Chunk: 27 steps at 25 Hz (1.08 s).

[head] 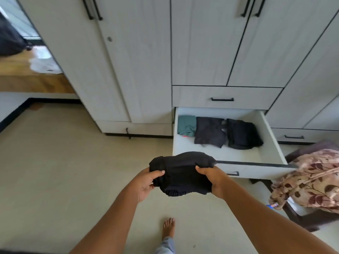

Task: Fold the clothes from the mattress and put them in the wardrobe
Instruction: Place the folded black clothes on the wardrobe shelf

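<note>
A folded black garment [181, 173] hangs in the air between both hands, just in front of the open wardrobe drawer [236, 156]. My left hand [146, 182] grips its left edge, thumb on top. My right hand [211, 178] grips its right edge the same way. Inside the white drawer lie three folded items side by side: a teal one [187, 125], a dark grey one [209, 132] and a black one [244, 133]. The front half of the drawer floor is bare.
The pale wood-grain wardrobe [139, 61] has its doors closed, with a closed drawer [222, 98] above the open one. A floral blanket [308, 182] drapes over a dark frame at the right. My bare foot [168, 229] stands on the beige floor.
</note>
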Motion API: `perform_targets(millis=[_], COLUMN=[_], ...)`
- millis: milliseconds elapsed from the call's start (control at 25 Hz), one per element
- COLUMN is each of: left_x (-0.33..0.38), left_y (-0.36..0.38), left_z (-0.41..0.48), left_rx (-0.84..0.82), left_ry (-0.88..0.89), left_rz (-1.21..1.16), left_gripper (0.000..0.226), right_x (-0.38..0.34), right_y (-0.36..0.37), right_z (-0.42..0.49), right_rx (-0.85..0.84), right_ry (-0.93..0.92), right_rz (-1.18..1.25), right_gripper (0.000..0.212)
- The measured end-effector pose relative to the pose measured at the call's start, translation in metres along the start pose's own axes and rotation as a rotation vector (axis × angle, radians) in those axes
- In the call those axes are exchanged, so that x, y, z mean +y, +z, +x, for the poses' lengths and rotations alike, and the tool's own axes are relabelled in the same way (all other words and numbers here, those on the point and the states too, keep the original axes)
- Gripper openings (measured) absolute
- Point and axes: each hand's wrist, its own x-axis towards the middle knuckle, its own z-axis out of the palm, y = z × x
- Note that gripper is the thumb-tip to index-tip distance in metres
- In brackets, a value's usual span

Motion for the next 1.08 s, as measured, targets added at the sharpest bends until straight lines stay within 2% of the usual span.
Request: perform_targets(millis=[160,280,360,440,560,640,720,840,920,1080], left_x=[0.047,0.077,0.094,0.104,0.114,0.114,0.108,0.081,0.056,-0.018], left_y=[0.044,0.076,0.102,0.124,0.160,0.179,0.195,0.208,0.208,0.183], left_z=[0.098,0.154,0.191,0.225,0.276,0.305,0.336,0.392,0.431,0.514], left_rx=[-0.073,-0.066,-0.048,-0.036,-0.048,0.047,0.177,0.318,0.370,0.462], left_ry=[-0.005,-0.019,-0.096,-0.177,-0.216,-0.217,-0.195,-0.165,-0.187,-0.296], left_rz=[0.175,0.315,0.304,0.211,0.042,-0.086,-0.189,-0.198,-0.207,-0.152], left_gripper=[0.023,0.025,0.026,0.030,0.033,0.039,0.044,0.039,0.039,0.040], right_x=[-0.053,-0.083,-0.100,-0.116,-0.132,-0.138,-0.139,-0.126,-0.108,-0.044], right_y=[-0.031,-0.052,-0.066,-0.079,-0.106,-0.120,-0.132,-0.136,-0.133,-0.128], right_z=[0.069,0.115,0.147,0.176,0.231,0.268,0.307,0.375,0.422,0.509], right_rx=[0.137,0.263,0.312,0.343,0.337,0.249,0.180,0.177,0.228,0.249], right_ry=[0.003,0.058,0.090,0.080,0.061,0.100,0.152,0.213,0.276,0.365], right_rz=[-0.010,-0.201,-0.333,-0.354,-0.257,-0.073,0.105,0.313,0.345,0.310], right_gripper=[0.057,0.075,0.077,0.069,0.055,0.047,0.048,0.051,0.052,0.030])
